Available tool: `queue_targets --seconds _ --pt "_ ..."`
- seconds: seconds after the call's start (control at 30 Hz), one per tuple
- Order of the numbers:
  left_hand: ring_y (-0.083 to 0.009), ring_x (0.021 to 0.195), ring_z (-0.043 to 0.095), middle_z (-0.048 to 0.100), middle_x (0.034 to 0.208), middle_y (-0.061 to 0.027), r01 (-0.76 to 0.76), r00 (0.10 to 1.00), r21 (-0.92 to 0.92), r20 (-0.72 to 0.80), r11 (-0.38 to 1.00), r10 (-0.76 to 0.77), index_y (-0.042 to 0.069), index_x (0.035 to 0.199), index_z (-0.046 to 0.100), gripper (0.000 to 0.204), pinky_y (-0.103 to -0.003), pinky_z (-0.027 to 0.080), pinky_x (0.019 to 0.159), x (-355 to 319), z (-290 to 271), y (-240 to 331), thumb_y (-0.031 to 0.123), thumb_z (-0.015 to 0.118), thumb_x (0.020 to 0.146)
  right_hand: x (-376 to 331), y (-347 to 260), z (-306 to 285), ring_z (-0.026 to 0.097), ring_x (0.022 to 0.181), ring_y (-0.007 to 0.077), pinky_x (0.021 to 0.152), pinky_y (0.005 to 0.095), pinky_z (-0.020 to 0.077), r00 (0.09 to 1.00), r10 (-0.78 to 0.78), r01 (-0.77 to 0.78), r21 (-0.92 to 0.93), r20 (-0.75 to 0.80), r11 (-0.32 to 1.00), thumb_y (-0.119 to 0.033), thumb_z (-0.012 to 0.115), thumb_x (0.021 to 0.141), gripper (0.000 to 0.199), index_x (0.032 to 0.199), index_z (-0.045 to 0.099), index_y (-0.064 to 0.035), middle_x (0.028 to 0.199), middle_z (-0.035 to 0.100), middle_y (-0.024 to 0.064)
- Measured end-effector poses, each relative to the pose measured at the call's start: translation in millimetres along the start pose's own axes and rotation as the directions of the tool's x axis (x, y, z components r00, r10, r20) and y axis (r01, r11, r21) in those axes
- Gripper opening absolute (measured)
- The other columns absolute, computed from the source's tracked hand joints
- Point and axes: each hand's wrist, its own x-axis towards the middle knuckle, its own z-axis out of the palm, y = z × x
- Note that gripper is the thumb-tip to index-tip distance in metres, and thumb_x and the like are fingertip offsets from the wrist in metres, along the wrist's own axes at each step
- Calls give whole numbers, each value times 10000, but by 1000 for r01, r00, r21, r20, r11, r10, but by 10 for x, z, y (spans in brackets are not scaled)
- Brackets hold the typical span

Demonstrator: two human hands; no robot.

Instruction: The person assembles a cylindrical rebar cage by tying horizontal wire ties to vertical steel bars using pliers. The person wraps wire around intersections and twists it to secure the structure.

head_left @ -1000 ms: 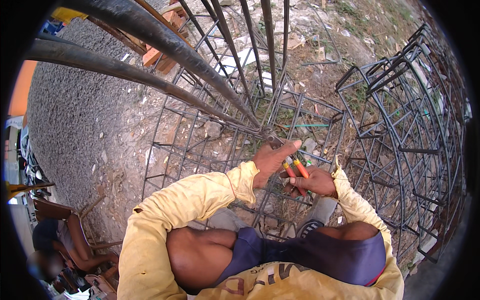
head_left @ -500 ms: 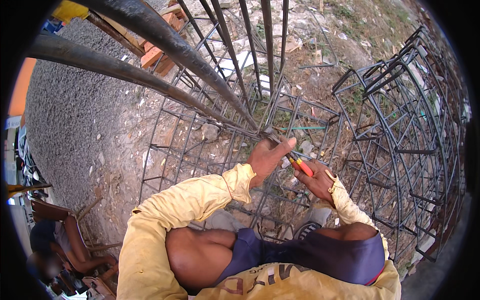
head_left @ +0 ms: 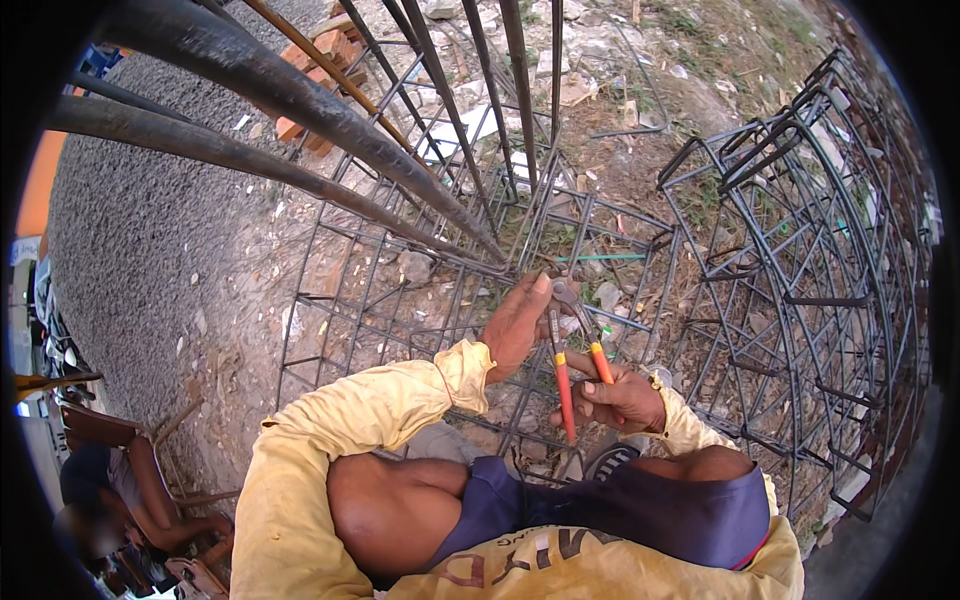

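Note:
My right hand (head_left: pixel 628 397) holds a pair of pincers (head_left: pixel 564 388) by their red and yellow handles, which are spread apart. Their grey jaws point away from me, just right of my left fingertips. My left hand (head_left: pixel 512 328) is closed near the foot of the upright steel bars (head_left: pixel 480 232); whatever its fingers pinch is hidden or too thin to make out. Around and below both hands lies a flat grid of tied steel bars (head_left: pixel 365 290), close to the ground.
Bent steel cages (head_left: pixel 790 260) are stacked along the right. Thick bars (head_left: pixel 300 95) slant across the upper left, before a gravel heap (head_left: pixel 130 230) and some bricks (head_left: pixel 335 50). Another person (head_left: pixel 150 490) sits at the lower left. Rubble covers the ground.
The pincers have come away from the foot of the bars toward me and their handles have spread. My right hand has drawn back slightly; my left hand has shifted slightly left and nearer.

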Motion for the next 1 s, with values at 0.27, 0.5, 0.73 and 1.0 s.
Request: queue_targets --seconds 0.27,0.5,0.73,1.0 --pt "-178 1089 596 574 1296 -119 -135 990 173 -20 976 140 89 1144 554 470 -373 504 898 -7 -180 -71 508 367 1045 -144 -120 -231 654 1025 212 976 369 454 996 30 -77 -618 -86 782 -146 580 992 672 1556 233 -36 1085 698 113" --pt "-187 1082 579 601 1235 -113 -174 972 386 -79 906 220 57 1046 557 434 -340 494 861 -1 -213 -49 445 362 1064 -491 -484 -300 694 909 231 824 328 541 918 170 -342 -495 -360 799 -103 594 970 627 1529 315 -43 1017 691 144" --pt "-209 1113 596 608 1275 -149 -60 992 418 -78 906 102 64 984 528 401 -353 494 887 -80 -336 53 417 359 1070 -843 -583 -432 682 886 196 806 315 523 970 92 -205 -548 -227 811 -82 599 950 579 1486 392 -10 974 712 115" --pt "-167 1029 607 641 1212 -146 -98 947 259 320 961 10 66 963 514 408 -336 495 856 -62 213 191 431 363 1066 -1188 -396 -977 642 925 122 806 270 510 896 39 -353 -656 -442 667 2 621 890 407 1294 638 -47 1042 723 71"
